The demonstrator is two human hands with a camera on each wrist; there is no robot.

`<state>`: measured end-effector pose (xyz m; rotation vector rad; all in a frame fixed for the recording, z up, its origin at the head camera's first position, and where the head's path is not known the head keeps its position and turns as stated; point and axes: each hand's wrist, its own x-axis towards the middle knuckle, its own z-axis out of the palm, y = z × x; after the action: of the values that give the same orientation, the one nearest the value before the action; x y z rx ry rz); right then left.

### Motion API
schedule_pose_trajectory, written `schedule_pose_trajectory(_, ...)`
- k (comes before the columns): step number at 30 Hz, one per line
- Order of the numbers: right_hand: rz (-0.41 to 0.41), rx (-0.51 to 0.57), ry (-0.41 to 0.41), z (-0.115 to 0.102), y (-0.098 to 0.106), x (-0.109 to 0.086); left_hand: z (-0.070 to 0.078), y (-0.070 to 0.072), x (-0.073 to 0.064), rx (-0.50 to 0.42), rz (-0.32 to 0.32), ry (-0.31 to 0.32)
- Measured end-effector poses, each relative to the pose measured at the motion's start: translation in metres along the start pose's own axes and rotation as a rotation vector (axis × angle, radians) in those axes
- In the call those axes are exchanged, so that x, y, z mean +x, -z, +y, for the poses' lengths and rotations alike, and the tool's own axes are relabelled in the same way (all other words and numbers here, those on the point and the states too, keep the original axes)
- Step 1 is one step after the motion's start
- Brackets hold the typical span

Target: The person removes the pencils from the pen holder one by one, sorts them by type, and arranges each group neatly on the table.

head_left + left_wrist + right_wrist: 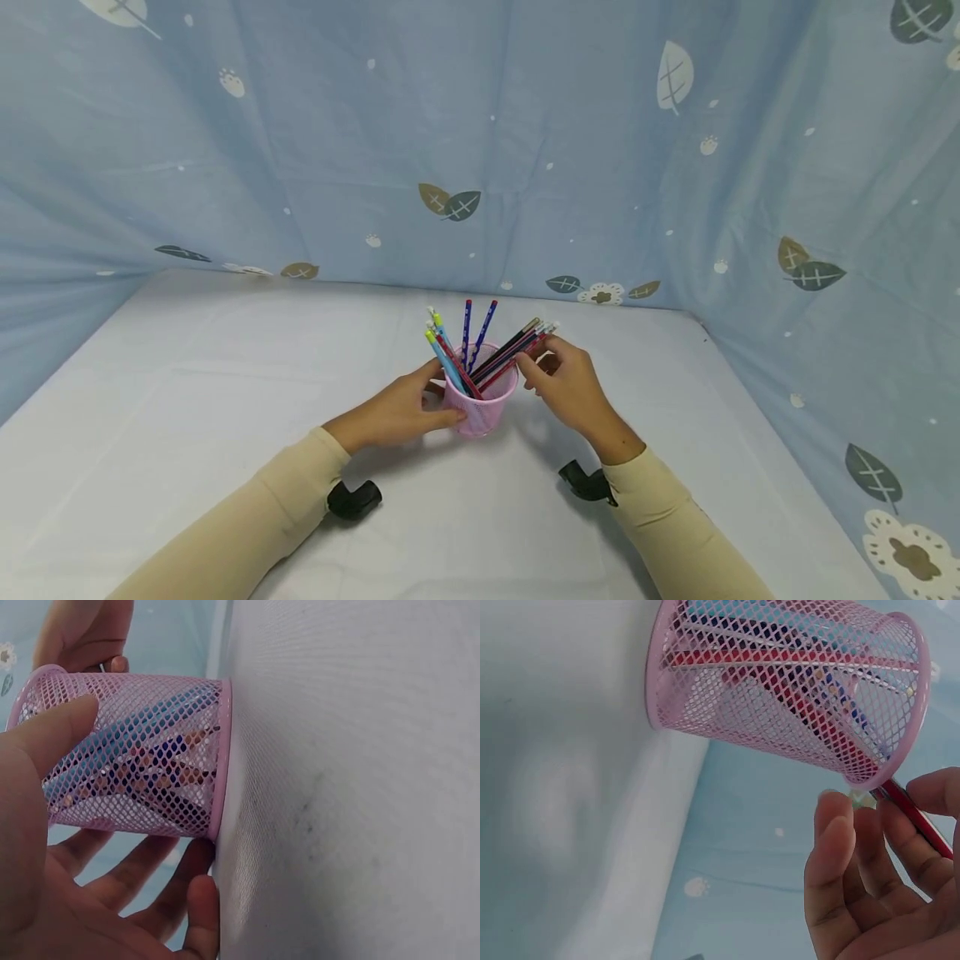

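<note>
A pink mesh pencil cup (pixel 482 417) stands upright on the white table, several pencils leaning in it. My left hand (pixel 401 408) holds the cup from the left, thumb at the near side and fingers behind, as the left wrist view shows around the mesh wall (pixel 142 750). At the cup's right rim, my right hand (pixel 576 390) pinches a bundle of dark and red pencils (pixel 510 353) that tilts right, lower ends still inside. In the right wrist view a red pencil (pixel 919 819) runs between thumb and fingers. Light blue pencils (pixel 444 354) lean left; two dark-blue patterned pencils (pixel 467 323) rise at the back.
A white cloth (pixel 225 400) covers the table around the cup. Behind and to the right hangs a blue curtain (pixel 360 150) with leaf and flower prints. Black curved pieces (pixel 354 500) are worn at both wrists, under the beige sleeves.
</note>
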<state>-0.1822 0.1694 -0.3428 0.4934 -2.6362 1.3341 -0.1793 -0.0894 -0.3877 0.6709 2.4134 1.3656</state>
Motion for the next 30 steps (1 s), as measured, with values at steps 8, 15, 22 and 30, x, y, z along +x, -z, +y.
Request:
schedule_pose_trajectory(8, -0.045, 0.048, -0.002, 0.003, 0.004, -0.002, 0.002, 0.002, 0.002, 0.01, -0.007, -0.019)
schedule_pose_trajectory(15, -0.041, 0.065, 0.054, 0.004, 0.004, -0.006, 0.001, 0.004, 0.002, 0.038, 0.0, -0.005)
schedule_pose_trajectory(22, 0.015, 0.073, 0.093, 0.005, 0.004, -0.01, -0.002, 0.004, 0.0, 0.05, 0.001, 0.004)
schedule_pose_trajectory(30, 0.087, 0.116, 0.13, 0.009, 0.004, -0.014, -0.003, 0.003, -0.001, 0.053, -0.002, 0.02)
